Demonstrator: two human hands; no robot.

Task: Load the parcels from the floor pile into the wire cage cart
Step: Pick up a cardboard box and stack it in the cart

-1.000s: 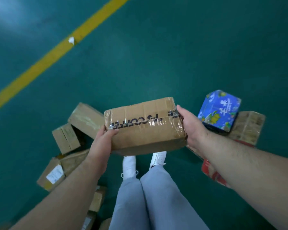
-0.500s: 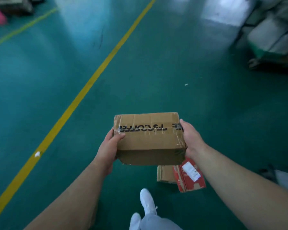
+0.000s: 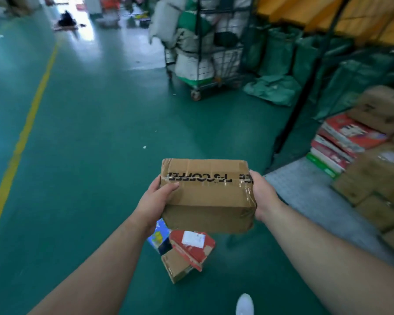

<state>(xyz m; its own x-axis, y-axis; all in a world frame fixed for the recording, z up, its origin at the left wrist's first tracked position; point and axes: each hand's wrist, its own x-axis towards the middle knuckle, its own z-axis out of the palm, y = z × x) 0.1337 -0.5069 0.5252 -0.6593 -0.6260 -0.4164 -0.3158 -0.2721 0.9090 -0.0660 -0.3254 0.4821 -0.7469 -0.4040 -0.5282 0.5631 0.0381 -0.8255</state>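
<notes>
Head view: taped brown parcel [image 3: 206,196], gripped at either end by left hand [image 3: 155,202] and right hand [image 3: 264,196], has been carried from above the floor pile [image 3: 187,255] to just beside the cart deck [image 3: 305,187], apparently ready for loading.

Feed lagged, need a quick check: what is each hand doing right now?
Left hand: grips the taped cardboard box.
Right hand: grips the same box.
</notes>
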